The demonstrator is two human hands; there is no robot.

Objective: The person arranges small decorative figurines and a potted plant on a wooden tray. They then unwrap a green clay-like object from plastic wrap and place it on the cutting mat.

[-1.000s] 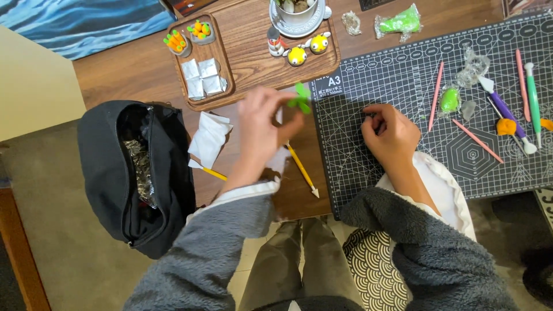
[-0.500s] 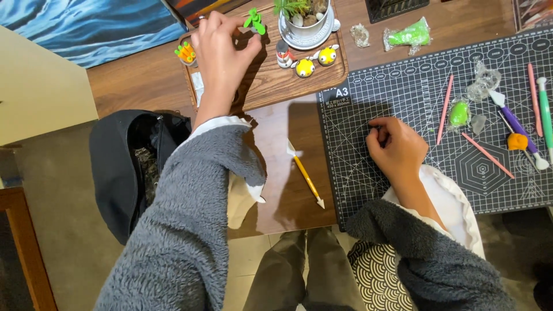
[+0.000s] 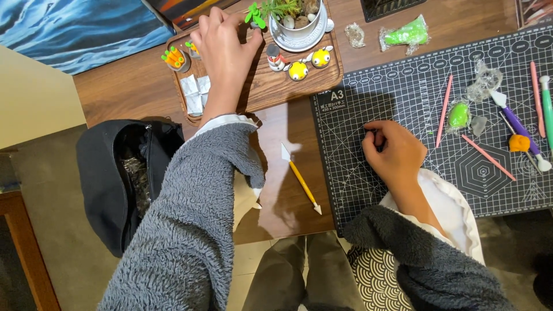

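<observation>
Your left hand [image 3: 226, 49] pinches the green clay sprig [image 3: 254, 14] upright at the wooden tray's [image 3: 265, 92] top edge; your right hand [image 3: 396, 154] rests clenched on the cutting mat [image 3: 403, 86].

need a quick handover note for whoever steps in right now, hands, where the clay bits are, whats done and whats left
Left hand: reached out over the wooden tray, fingers on a small green clay figure beside the white plant pot.
Right hand: curled, resting on the black cutting mat, holding nothing visible.
On the tray: two yellow clay figures, an orange and green piece, white squares.
Yellow-handled tool lies loose on the table.
On the mat: green clay lump, orange lump, pink sticks.
Done: several figures sit on the tray. Left: the green figure is not yet released.
</observation>
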